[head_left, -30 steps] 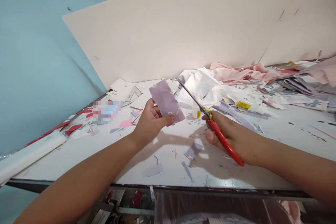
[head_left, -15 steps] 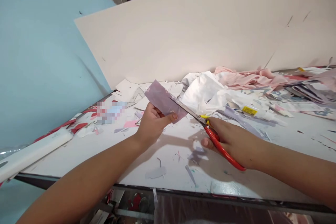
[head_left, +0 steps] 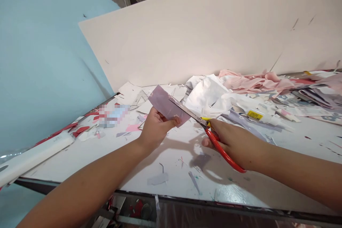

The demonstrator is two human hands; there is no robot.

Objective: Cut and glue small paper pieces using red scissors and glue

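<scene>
A strip of mauve fabric or paper (head_left: 164,105) is pinched in my left hand (head_left: 157,124), thumb on its near face, raised above the white table. My right hand (head_left: 232,140) is closed around a pair of scissors (head_left: 224,155) with red handles. Their blades lie along the upper right edge of the mauve piece, pointing up and left, and look nearly closed. A bit of yellow shows by the pivot, near my right fingers. Below my hands, small mauve scraps (head_left: 157,179) lie on the tabletop.
Behind stands a tall pale board (head_left: 203,28). Crumpled white cloth (head_left: 210,94) and pink fabric (head_left: 248,82) lie heaped along it. A tube with a yellow label (head_left: 255,114) is at the right. A long white bar-shaped object (head_left: 37,155) sits at the left edge.
The scissors have slid slightly left and up along the mauve piece, my right hand moving with them. My left hand keeps its hold almost in place. The view has shifted a little.
</scene>
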